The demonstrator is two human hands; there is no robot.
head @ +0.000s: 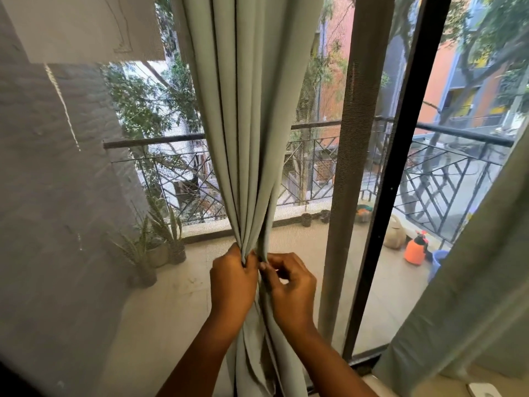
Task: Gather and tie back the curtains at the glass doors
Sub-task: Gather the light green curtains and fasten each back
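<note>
A pale grey-green curtain (pixel 252 124) hangs in front of the glass doors, bunched into narrow folds at waist height. My left hand (pixel 233 279) is closed around the gathered bundle from the left. My right hand (pixel 289 282) pinches the fabric at the bundle's right side, fingertips touching the left hand's fingers. Below my hands the curtain falls loose. I cannot make out a separate tie-back. A second curtain (pixel 472 282) of the same colour hangs at the far right edge.
A dark door frame (pixel 380 224) stands right of the bundle, with mesh screen over the left pane. Outside on the balcony are potted plants (pixel 160 247), an orange spray bottle (pixel 415 249) and a metal railing (pixel 443 179).
</note>
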